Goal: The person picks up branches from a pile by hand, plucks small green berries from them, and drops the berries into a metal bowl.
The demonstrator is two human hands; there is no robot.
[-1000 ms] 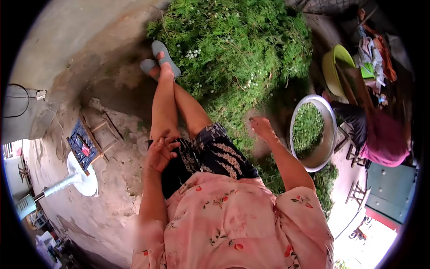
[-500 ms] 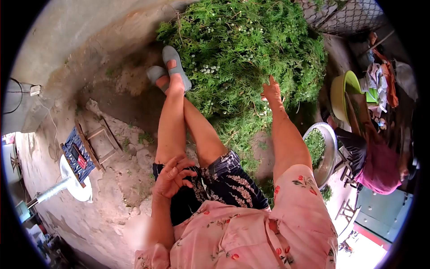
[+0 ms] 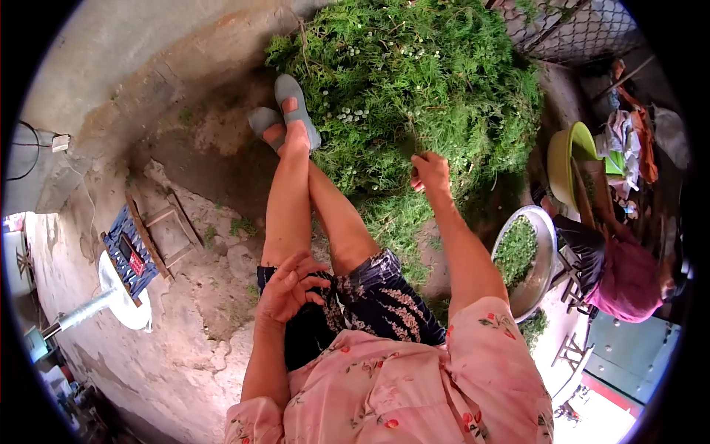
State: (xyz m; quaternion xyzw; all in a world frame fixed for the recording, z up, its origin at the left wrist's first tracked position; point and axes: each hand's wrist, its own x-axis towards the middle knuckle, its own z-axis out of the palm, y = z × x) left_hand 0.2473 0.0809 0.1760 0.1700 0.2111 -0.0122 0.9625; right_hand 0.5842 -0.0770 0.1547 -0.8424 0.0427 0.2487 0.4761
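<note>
A large heap of green evergreen branches (image 3: 444, 81) with pale bluish cones fills the top middle. My right hand (image 3: 433, 172) is closed at the near side of the heap, knuckles up. A blurred dark-green sprig (image 3: 407, 146) shows at its fingertips; its shape is smeared. My left hand (image 3: 291, 287) hovers or rests by my thigh, palm up, fingers loosely apart with nothing in them. My crossed legs stretch toward the heap, and grey shoes (image 3: 297, 111) touch its left edge.
To the right stands a metal basin (image 3: 547, 255) holding green clippings, with a yellow-green tub (image 3: 558, 166) beyond. Another person in a purple top (image 3: 629, 281) sits there. At left are a woven stool (image 3: 129, 255) with a phone on it and a white fan (image 3: 122, 296).
My right hand has drawn back from the heap toward me and slightly left, its pointing finger now curled in. My left hand has barely moved. The view has shifted slightly.
</note>
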